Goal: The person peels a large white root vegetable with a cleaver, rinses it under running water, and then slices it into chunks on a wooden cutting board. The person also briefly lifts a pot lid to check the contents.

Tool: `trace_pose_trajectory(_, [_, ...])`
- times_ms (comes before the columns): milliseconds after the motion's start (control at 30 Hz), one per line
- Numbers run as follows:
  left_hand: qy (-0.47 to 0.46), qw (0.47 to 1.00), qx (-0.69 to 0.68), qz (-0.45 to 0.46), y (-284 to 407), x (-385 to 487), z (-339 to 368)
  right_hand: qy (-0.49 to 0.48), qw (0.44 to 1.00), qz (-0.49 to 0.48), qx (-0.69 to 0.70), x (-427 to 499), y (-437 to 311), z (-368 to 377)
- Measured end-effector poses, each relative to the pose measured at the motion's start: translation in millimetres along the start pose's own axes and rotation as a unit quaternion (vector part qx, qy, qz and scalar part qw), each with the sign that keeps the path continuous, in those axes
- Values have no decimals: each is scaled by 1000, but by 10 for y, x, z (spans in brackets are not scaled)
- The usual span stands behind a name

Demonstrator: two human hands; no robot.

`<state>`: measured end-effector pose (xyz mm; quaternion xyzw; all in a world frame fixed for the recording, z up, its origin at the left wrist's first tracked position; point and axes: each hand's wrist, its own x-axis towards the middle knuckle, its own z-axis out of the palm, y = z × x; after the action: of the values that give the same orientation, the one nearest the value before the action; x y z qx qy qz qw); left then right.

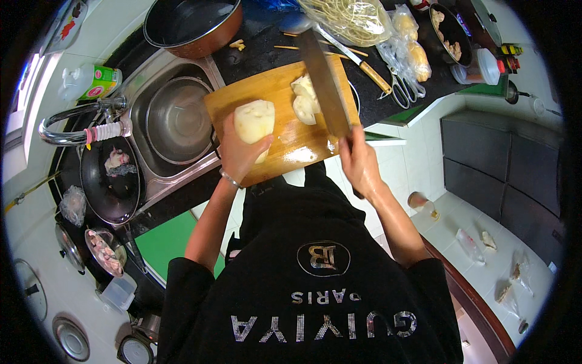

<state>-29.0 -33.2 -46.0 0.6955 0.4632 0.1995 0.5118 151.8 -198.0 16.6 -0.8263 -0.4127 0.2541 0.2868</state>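
Observation:
On a wooden cutting board point(284, 129) lies a large pale peeled vegetable piece point(254, 119), its kind unclear. My left hand point(241, 148) grips its lower left side, thumb across the front. A cleaver point(323, 86) is in my right hand point(359, 161), its broad blade pointing away from me over the board's right part. Several smaller pale cut pieces point(305, 100) rest just left of the blade, partly hidden by it. The blade is apart from the large piece.
Left of the board, a sink holds a metal basin point(179, 120) beside a faucet point(68, 116). Beyond are a brown pot point(195, 27), a wooden-handled knife point(375, 77), chopsticks point(291, 48), scissors point(401, 91) and bagged noodles point(350, 18). A pan point(111, 182) stands at left.

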Motion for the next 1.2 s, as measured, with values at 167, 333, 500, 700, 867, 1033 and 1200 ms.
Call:
trace_pose_trajectory(167, [-63, 995, 4, -74, -151, 171, 272, -58, 990, -63, -109, -240, 99, 134])
trace_pose_trajectory(333, [-72, 997, 18, -6, -179, 242, 297, -75, 985, -94, -123, -302, 53, 61])
trace_pose_trajectory(500, [-69, 996, 51, -14, -127, 214, 279, -90, 982, -120, -118, -310, 15, 10])
trace_pose_trajectory(700, [-91, 991, 98, -13, -107, 238, 294, -119, 980, -97, -128, -315, -53, -92])
trace_pose_trajectory(867, [-96, 987, 126, -1, -63, 261, 301, -201, 973, -51, -100, -94, -135, -226])
trace_pose_trajectory(1033, [-105, 983, 146, -38, -23, 250, 298, -277, 954, -35, -109, 228, -231, -275])
trace_pose_trajectory(1200, [-99, 992, 78, -2, -84, 274, 299, -303, 947, -23, -102, 405, -366, -184])
